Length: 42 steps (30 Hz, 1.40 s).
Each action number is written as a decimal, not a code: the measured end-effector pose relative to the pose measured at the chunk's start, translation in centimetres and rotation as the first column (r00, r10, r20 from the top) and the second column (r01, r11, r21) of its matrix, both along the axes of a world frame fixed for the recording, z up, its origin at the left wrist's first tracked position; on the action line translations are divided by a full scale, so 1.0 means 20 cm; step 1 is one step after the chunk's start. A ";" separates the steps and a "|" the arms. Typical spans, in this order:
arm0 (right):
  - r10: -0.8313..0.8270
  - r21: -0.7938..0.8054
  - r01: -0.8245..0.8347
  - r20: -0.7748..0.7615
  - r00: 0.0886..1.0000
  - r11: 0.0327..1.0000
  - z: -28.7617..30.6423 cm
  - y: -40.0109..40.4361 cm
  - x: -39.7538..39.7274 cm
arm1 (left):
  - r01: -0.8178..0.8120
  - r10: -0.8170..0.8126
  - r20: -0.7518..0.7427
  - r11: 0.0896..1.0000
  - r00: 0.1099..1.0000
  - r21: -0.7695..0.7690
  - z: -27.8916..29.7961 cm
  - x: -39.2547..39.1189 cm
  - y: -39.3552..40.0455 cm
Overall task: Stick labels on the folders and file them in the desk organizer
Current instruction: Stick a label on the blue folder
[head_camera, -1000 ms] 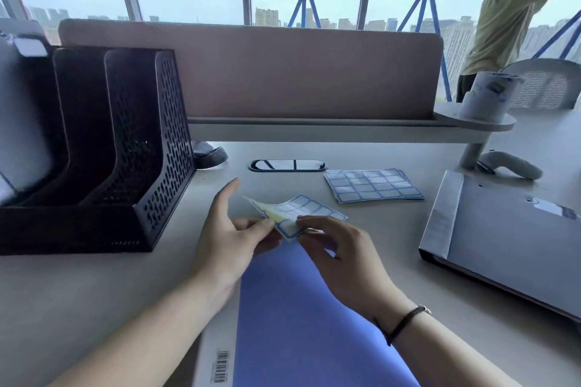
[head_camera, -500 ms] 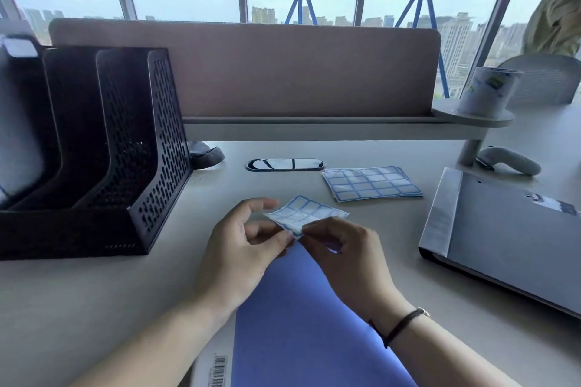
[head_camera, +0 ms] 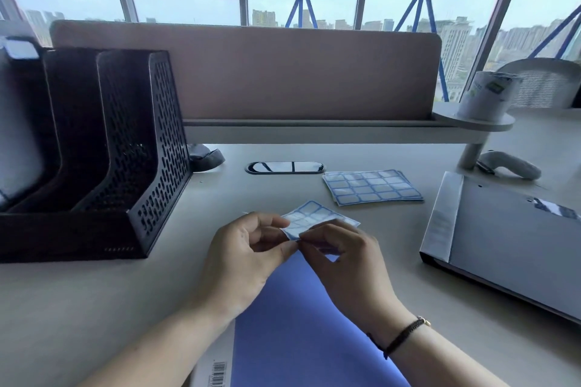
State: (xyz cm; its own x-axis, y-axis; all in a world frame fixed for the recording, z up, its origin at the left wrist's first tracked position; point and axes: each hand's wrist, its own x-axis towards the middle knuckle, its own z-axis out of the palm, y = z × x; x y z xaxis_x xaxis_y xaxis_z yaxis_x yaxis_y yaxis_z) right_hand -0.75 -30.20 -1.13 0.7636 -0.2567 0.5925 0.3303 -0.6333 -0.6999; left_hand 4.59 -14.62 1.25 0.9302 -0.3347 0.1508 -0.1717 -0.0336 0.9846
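Both hands meet above the far end of the blue folder (head_camera: 301, 324) on the worktop (head_camera: 94, 292), the left hand (head_camera: 242, 261) and right hand (head_camera: 345, 264) with curled fingers pinching the near corner of a small label sheet (head_camera: 314, 218), forearms angling in from the near edge.

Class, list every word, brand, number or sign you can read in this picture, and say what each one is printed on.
No text here can be read.
Barcode on the white edge of the blue folder: bars show, digits too small.
Green label on the white roll: print blurred.
Label sheet in the hands and the stack of label sheets on the desk: blank boxes.
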 end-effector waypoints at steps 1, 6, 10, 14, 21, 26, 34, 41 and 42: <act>0.002 0.005 -0.002 -0.009 1.000 1.000 0.00 0.00 0.00 | -0.004 0.004 0.001 1.000 1.000 -0.001 0.00 0.00 0.00; 0.011 0.004 -0.011 -0.020 1.000 1.000 0.01 0.00 0.00 | -0.014 0.014 -0.014 1.000 1.000 -0.004 0.00 0.00 0.00; 0.029 -0.003 -0.029 -0.001 1.000 1.000 0.01 0.00 0.00 | -0.008 0.007 -0.030 1.000 1.000 -0.005 0.01 0.00 0.00; 0.029 -0.022 -0.029 0.018 0.999 0.999 -0.01 -0.01 0.00 | 0.003 -0.004 -0.048 1.000 0.999 -0.023 0.00 0.01 0.00; -0.010 -0.217 0.034 0.109 0.994 0.976 -0.02 -0.02 0.01 | 0.020 -0.050 -0.169 0.984 0.984 -0.176 0.00 0.01 0.00; -0.011 -0.241 0.039 0.116 0.993 0.970 -0.02 -0.02 0.01 | 0.015 -0.041 -0.148 0.985 0.988 -0.170 0.01 0.00 0.00; 0.004 -0.224 0.020 0.107 0.994 0.974 -0.03 -0.02 0.01 | 0.000 -0.015 -0.116 0.993 0.993 -0.121 0.00 0.00 0.01; -0.004 -0.250 0.036 0.128 0.992 0.967 -0.02 -0.01 0.01 | -0.004 -0.006 -0.116 0.996 0.993 -0.087 -0.01 0.00 0.00; -0.007 -0.250 0.037 0.122 0.992 0.967 -0.02 -0.01 0.01 | 0.002 -0.012 -0.116 0.996 0.993 -0.091 0.00 0.00 0.00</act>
